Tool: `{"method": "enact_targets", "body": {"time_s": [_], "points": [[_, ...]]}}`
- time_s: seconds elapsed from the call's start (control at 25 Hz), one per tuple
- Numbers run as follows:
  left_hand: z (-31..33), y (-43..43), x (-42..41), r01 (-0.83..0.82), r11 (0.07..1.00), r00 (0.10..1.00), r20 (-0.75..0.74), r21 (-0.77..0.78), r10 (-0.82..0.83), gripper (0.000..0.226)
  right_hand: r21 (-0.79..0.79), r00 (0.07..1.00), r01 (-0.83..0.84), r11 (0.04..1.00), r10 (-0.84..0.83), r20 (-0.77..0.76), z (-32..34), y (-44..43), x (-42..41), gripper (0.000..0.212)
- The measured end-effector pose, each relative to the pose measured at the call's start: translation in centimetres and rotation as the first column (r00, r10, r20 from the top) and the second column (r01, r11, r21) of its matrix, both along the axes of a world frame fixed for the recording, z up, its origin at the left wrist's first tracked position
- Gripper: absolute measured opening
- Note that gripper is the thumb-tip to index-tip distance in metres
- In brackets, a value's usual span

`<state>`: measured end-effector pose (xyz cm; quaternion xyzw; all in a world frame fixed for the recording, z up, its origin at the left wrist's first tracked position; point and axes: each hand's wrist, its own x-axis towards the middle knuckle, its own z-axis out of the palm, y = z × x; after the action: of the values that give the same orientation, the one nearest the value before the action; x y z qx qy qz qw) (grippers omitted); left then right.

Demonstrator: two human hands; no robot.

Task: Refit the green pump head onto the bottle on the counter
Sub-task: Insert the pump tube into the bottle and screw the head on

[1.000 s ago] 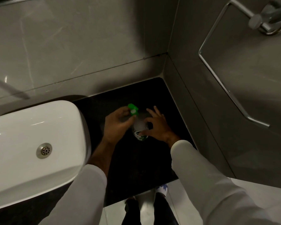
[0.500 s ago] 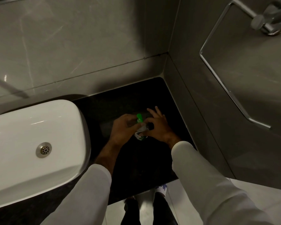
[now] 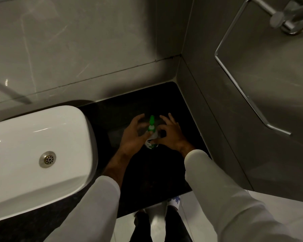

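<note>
Black desk (image 3: 147,180) carries the bottle (image 3: 151,143) near its back right corner, with the green pump head (image 3: 151,124) on top. My right hand (image 3: 171,135) has its grip closed around the bottle; my left hand (image 3: 133,135) pinches the bottle's neck, other fingers spread.

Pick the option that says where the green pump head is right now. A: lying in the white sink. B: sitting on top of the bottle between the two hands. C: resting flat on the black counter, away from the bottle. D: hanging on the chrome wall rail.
B: the green pump head stands atop the bottle on the black counter, between the left hand and the right hand.
</note>
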<state>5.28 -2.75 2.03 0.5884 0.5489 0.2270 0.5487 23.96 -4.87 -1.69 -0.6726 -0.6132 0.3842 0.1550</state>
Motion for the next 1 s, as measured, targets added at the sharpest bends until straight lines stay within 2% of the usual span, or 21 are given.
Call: {"method": "enact_targets", "body": {"time_s": [0.08,0.24,0.4,0.52,0.6,0.72,0.84,0.92,1.0], "points": [[-0.1,-0.1,-0.2,0.059,0.997,0.996,0.063,-0.040,-0.057,0.077,-0.005,0.999,-0.023,1.000,0.023,0.029,0.2,0.0,0.2,0.045],[-0.7,-0.4,0.3,-0.057,0.996,0.996,-0.062,0.074,0.061,0.075,0.005,1.000,-0.003,1.000,0.003,0.001,0.4,-0.1,-0.1,0.040],[-1.4,-0.7,-0.2,-0.002,1.000,1.000,0.027,0.030,0.002,0.071,-0.019,1.000,-0.013,1.000,0.014,0.025,0.5,0.1,0.2,0.044],[-0.9,-1.0,0.6,-0.012,0.996,1.000,-0.014,0.087,0.014,0.076,-0.008,0.999,-0.028,1.000,0.028,0.035,0.7,0.2,0.0,0.038],[-0.7,-0.8,0.8,-0.059,0.991,0.998,-0.031,0.123,0.063,0.069,-0.005,0.999,-0.023,1.000,0.023,0.033,0.6,0.2,-0.1,0.037],[-1.1,-0.5,0.4,-0.011,0.998,0.999,0.036,0.068,0.008,0.059,-0.014,0.999,-0.026,1.000,0.026,0.025,0.5,0.3,0.2,0.042],[-0.9,-0.3,0.1,0.078,0.997,0.992,0.101,-0.013,-0.076,0.071,-0.017,0.997,-0.049,0.999,0.050,0.058,0.6,0.4,0.0,0.041],[-0.7,-0.4,0.3,0.036,0.999,0.999,0.025,0.007,-0.036,0.074,-0.011,0.998,-0.040,0.999,0.040,0.052,0.4,0.5,-0.2,0.027],[-1.1,-0.3,0.5,-0.122,0.990,0.993,0.000,0.068,0.122,0.061,-0.022,1.000,0.004,1.000,-0.004,0.004,0.1,0.5,-0.4,0.026]]}}
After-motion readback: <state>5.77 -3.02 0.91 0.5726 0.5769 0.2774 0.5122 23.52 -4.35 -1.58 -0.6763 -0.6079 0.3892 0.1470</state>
